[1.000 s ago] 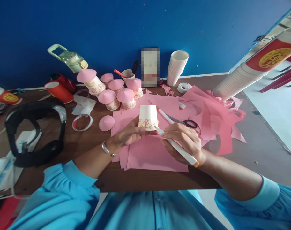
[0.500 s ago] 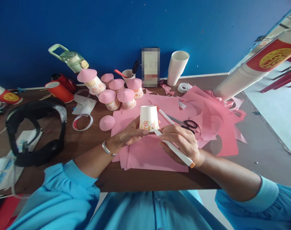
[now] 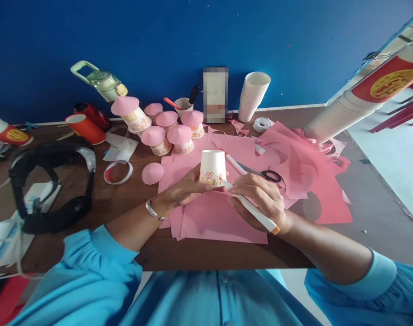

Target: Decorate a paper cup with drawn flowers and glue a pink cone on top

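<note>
The left hand (image 3: 186, 188) holds an upturned white paper cup (image 3: 212, 167) by its lower rim, fingers closed around it, over the sheets of pink paper (image 3: 223, 217) at the near middle of the table (image 3: 132, 199). The right hand (image 3: 261, 201) is closed on a white marker (image 3: 252, 209), with the tip touching the cup wall at the right end of a band of small red and yellow drawings.

A second marker (image 3: 236, 165) and a pair of scissors (image 3: 264, 173) lie just beyond the right hand. Finished cups with pink caps (image 3: 169, 131) stand farther back, left of centre; a loose pink cone (image 3: 152, 173) lies left of the held cup.

Risks, as judgement:
- The cup wall is thin. Excess tip pressure could dent it and skew the line.
- The grip is at the rim only. The cup could rotate under the stroke.
- The left fingertips sit close to the drawings. Wet ink could smear.
</note>
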Available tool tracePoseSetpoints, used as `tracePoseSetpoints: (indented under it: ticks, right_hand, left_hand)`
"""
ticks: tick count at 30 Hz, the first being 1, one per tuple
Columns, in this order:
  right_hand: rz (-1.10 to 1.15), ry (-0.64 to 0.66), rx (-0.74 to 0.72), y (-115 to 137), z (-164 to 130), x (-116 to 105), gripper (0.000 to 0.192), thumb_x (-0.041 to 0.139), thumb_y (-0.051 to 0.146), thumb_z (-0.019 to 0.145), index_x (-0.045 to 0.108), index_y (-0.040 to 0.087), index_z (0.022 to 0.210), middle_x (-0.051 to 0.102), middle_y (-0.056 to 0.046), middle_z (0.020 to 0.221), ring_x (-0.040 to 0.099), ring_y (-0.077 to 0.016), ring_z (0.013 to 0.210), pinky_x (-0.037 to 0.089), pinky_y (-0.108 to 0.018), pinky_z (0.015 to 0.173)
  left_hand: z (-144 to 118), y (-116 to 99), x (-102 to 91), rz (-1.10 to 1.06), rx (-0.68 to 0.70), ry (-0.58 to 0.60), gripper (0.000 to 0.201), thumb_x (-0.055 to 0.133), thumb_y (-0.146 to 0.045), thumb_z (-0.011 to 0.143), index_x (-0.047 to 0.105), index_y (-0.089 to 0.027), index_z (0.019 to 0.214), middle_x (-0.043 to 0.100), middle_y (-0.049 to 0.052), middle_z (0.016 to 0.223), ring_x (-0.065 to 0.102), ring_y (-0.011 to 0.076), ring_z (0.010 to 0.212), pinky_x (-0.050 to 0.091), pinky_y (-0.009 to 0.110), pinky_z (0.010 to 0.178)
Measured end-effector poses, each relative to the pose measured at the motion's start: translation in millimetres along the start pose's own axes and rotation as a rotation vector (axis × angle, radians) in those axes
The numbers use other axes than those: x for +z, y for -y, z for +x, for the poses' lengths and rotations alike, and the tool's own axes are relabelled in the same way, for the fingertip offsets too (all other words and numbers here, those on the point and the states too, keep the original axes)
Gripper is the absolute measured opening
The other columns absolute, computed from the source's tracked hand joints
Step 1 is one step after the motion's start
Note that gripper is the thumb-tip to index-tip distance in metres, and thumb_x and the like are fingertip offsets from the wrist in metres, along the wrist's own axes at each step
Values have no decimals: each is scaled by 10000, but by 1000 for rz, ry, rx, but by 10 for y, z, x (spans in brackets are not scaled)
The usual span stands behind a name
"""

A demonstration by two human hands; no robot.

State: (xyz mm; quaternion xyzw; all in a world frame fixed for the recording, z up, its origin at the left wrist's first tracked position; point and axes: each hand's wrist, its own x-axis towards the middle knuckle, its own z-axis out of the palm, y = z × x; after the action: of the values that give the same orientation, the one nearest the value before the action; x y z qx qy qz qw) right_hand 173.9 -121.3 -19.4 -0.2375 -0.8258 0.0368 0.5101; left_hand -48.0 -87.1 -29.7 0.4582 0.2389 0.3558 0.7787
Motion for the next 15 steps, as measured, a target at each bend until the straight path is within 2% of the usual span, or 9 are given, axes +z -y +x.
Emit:
tracePoseSetpoints:
  ticks: [3,5,10,15]
  right_hand:
    - [-4,2,3,2,-1,3,359,673,86,931,656,214,1266,748,-27,863,730,-202,726,634,-335,640]
    - [-9,2,3,3,2,4,360,671,81,931,652,215,1265,746,-29,863,733,-199,724,631,-329,642]
    - [-8,-5,-1,-1,-5,17,311,666,79,939,652,208,1223,728,-35,845,724,-199,716,624,-326,638]
    - [3,10,10,-7,-27,37,274,674,77,934,651,190,1182,723,-59,855,719,-209,731,620,-334,635]
  left_hand:
    - [0,11,-1,20,8,-15,494,1004,-502,628,784,-227,974,748,67,1081,730,269,1061,623,387,921]
    - [-9,-1,8,41,6,-11,475,990,-513,651,786,-216,960,749,72,1075,727,273,1077,619,386,934]
    - [-14,-36,33,102,-8,7,476,957,-509,702,792,-232,1052,739,71,1118,704,294,1154,601,404,978]
    - [-11,-44,57,109,-51,-25,519,933,-472,755,754,-236,1182,735,78,1137,709,283,1124,588,409,975]
